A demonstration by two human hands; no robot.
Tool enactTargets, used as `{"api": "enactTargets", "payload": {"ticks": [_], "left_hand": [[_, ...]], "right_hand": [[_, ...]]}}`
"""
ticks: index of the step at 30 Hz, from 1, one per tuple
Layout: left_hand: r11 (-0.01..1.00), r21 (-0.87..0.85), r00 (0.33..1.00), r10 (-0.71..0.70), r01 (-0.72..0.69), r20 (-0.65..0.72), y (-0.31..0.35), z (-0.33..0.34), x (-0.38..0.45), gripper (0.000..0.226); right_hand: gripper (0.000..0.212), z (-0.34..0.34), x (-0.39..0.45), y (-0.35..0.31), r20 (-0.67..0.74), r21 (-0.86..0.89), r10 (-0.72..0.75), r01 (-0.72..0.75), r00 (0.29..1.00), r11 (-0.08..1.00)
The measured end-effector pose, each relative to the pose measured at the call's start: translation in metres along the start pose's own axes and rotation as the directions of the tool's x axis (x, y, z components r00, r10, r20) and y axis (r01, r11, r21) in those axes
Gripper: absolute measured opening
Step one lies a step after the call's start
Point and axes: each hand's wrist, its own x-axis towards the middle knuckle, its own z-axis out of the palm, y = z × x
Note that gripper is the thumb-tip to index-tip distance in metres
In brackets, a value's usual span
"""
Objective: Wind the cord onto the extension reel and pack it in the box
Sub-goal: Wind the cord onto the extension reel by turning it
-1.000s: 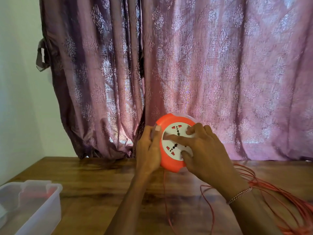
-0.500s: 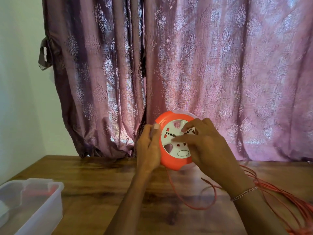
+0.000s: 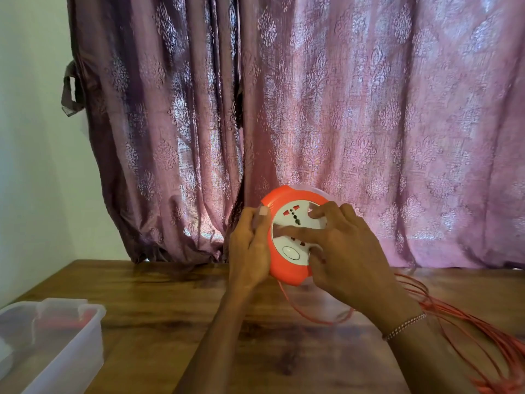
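Since half a second ago the white socket face of the reel (image 3: 295,237) has turned further, and the loop of orange cord (image 3: 318,318) under it looks shorter, so I judge the winding is going on but far from finished. The left hand (image 3: 249,251) grips the reel's orange rim, held above the table (image 3: 159,317). The right hand (image 3: 345,251) presses spread fingers on the face to turn it, while the box (image 3: 54,339) waits at the left.
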Motion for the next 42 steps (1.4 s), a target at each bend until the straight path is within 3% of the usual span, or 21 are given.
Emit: {"api": "enactTargets", "payload": {"ticks": [9, 14, 17, 20, 22, 25, 32, 38, 42], "left_hand": [[1.000, 0.008, 1.000, 0.001, -0.001, -0.002, 0.005, 0.000, -0.002, 0.047], [1.000, -0.008, 1.000, 0.003, -0.003, -0.008, 0.006, 0.000, -0.003, 0.051], [1.000, -0.006, 1.000, 0.005, -0.005, -0.001, 0.007, 0.000, -0.003, 0.046], [1.000, -0.008, 1.000, 0.012, -0.012, -0.001, 0.006, 0.000, -0.003, 0.040], [1.000, -0.002, 1.000, 0.018, -0.018, -0.009, 0.005, 0.000, -0.003, 0.040], [0.999, 0.024, 1.000, 0.029, -0.029, -0.008, 0.004, 0.000, -0.002, 0.038], [0.998, 0.046, 0.999, 0.043, -0.042, -0.009, 0.001, 0.000, -0.002, 0.037], [0.997, 0.068, 0.999, 0.048, -0.047, -0.013, 0.002, 0.001, -0.002, 0.035], [0.998, 0.049, 0.999, 0.044, -0.043, -0.006, 0.001, 0.000, -0.003, 0.037]], "right_hand": [[0.060, 0.006, 0.002, -0.002, -0.111, 0.056, 0.195, -0.189, 0.975, 0.980], [0.038, 0.004, 0.003, 0.003, -0.149, 0.180, 0.141, -0.113, 0.979, 0.977], [0.024, 0.001, 0.003, 0.012, -0.180, 0.206, -0.006, 0.043, 0.984, 0.978], [0.047, -0.002, 0.003, 0.012, -0.099, 0.207, -0.143, 0.161, 0.985, 0.965], [0.061, -0.004, 0.003, 0.010, -0.026, 0.198, -0.152, 0.154, 0.988, 0.968], [0.066, -0.005, 0.004, 0.005, 0.041, 0.146, -0.118, 0.111, 0.992, 0.983], [0.065, -0.002, 0.002, 0.001, 0.017, 0.030, -0.043, 0.043, 0.999, 0.999], [0.065, 0.004, -0.002, 0.000, -0.001, 0.071, 0.061, -0.061, 0.998, 0.996], [0.078, 0.005, -0.001, -0.001, -0.009, 0.043, 0.193, -0.192, 0.981, 0.980]]}}
